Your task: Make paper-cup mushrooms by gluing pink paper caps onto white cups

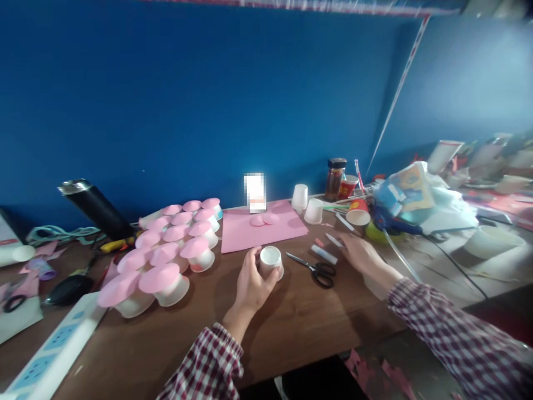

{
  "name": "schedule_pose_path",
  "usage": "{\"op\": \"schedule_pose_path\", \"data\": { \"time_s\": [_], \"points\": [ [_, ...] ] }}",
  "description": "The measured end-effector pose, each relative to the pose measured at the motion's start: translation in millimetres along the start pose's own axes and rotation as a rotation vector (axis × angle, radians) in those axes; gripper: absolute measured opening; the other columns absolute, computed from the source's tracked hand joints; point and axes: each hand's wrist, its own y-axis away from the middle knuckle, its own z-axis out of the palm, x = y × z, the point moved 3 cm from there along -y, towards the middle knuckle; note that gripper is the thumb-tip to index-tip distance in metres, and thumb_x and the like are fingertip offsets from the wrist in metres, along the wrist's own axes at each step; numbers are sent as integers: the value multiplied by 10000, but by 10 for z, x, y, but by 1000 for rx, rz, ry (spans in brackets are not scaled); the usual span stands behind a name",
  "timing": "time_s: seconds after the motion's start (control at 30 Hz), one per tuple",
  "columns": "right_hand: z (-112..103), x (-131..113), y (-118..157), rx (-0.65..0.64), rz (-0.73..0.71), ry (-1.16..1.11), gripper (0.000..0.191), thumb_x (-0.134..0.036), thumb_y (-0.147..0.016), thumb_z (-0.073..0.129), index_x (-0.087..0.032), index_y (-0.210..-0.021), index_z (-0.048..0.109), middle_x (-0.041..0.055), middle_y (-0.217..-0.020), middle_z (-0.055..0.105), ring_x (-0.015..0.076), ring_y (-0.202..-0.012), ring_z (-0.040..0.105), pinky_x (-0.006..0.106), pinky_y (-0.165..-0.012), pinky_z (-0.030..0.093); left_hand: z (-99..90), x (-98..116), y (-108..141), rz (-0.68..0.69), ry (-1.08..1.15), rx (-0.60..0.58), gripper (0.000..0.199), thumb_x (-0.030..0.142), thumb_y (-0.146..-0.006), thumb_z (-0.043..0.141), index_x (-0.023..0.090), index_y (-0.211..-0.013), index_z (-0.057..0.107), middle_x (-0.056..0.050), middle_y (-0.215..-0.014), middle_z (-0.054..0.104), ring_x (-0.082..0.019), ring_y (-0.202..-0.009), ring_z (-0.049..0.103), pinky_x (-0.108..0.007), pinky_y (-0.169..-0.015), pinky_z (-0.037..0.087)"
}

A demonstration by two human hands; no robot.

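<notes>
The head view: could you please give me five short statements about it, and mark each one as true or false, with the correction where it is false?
1. The left hand holds a white cup. True.
2. The cones on the cups at the left are blue. False: they are pink.
3. The scissors lie on the brown table, between the two hands. True.
4. The pink sheet lies under the scissors. False: it lies behind them, nearer the blue wall.
5. The white tube is nearer to the right hand than to the left hand. True.
</notes>
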Motion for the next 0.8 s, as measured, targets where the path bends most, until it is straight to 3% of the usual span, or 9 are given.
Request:
{"op": "schedule_pose_path", "data": {
  "time_s": [0.17,0.37,0.53,0.67,0.8],
  "points": [
    [-28,41,-93,-113,70,141,299,-194,-890,485,-175,-1167,596,131,-1102,693,261,-948,667,296,-704,460,-18,18,0,2,-17,-12,577,360,-733,667,139,-1220,452,-165,-1204,582,-285,-1125,567,-437,-969,455],
    [-125,-45,-220,-153,46,145,253,-257,-897,485,-206,-1106,618,101,-1004,719,258,-874,682,280,-619,419,-15,16,9,-33,-15,-38,539,371,-746,653,140,-1197,472,-163,-1176,599,-279,-1092,585,-440,-952,463],
    [-131,-155,-296,-158,30,111,261,-268,-898,481,-198,-1101,630,110,-1031,713,260,-871,682,290,-645,427,-3,17,-1,-65,28,-69,534,394,-746,660,161,-1194,487,-140,-1163,599,-273,-1084,581,-436,-944,458],
    [-14,-505,-553,-156,-45,32,302,-282,-903,490,-177,-1164,600,114,-1088,703,239,-968,661,274,-749,444,-9,-19,-4,-132,87,-115,628,438,-702,702,186,-1233,480,-133,-1206,581,-305,-1128,556,-465,-951,442],
    [259,-1028,-1033,-183,-121,-54,335,-268,-884,523,-123,-1179,591,143,-1118,691,239,-1003,649,262,-804,443,-22,-86,24,-79,281,-105,716,543,-762,618,163,-1324,391,-171,-1281,536,-319,-1183,533,-471,-983,424]
  ]
}}
